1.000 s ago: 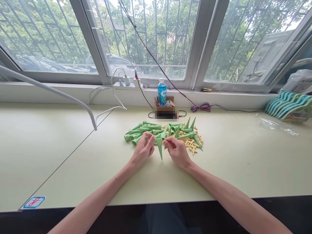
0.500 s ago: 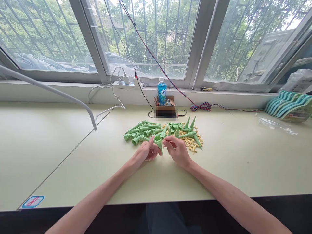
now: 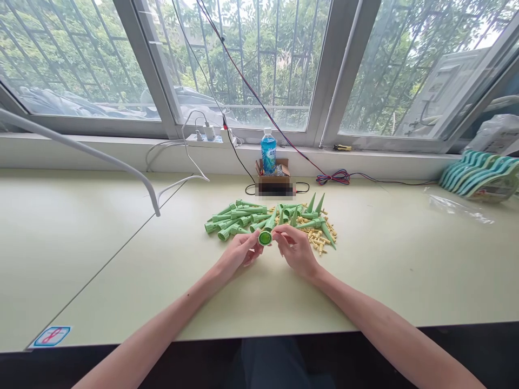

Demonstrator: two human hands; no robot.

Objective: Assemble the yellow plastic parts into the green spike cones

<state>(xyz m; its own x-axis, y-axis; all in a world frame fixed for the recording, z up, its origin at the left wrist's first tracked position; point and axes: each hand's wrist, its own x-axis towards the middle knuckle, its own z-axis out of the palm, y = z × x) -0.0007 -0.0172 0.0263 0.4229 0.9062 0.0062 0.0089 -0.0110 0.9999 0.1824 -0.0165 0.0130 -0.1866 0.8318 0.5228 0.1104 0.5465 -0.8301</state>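
Note:
Between thumb and fingers, my left hand grips a hollow green plastic watering spike, its round open end facing me and its tip out of sight. At the spike's right rim, my right hand is closed in a pinch. Whatever its fingertips hold, if anything, cannot be made out. Just beyond my hands lies a heap of similar green spikes, some lying flat and others pointing up. Small yellow pegs are scattered at the heap's right side.
Behind the heap stands a small cardboard box with a blue-liquid bottle. A coiled red-and-blue cable lies to its right. Teal plastic hangers and clear plastic film are at the far right. A white curved rod crosses the left.
The green spike has tilted in my left hand, so its open end turned from facing up to facing me. My right fingertips stay close by its rim.

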